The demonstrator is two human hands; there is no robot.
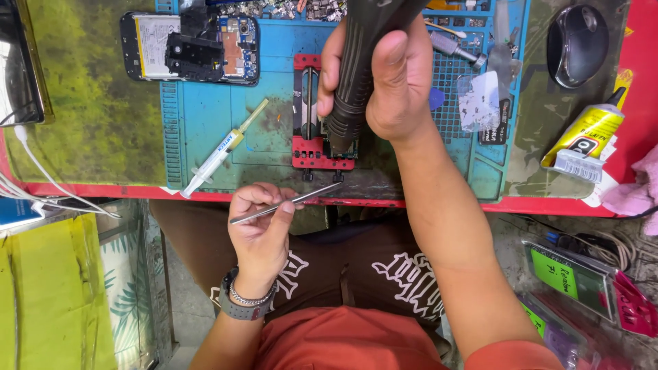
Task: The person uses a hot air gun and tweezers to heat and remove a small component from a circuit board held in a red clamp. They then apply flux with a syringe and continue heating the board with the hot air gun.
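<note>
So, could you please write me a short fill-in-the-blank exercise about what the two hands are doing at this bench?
1. The right hand grips a dark handheld tool pointed down at a clamp coloured ____.
2. The left hand holds metal ____.
3. The syringe lies on a ____ work mat.
4. The opened phone lies to the ____ of the clamp.

Missing words: red; tweezers; blue; left

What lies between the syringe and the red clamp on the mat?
Only bare, stained blue mat separates the syringe from the red clamp in the head view.
</note>
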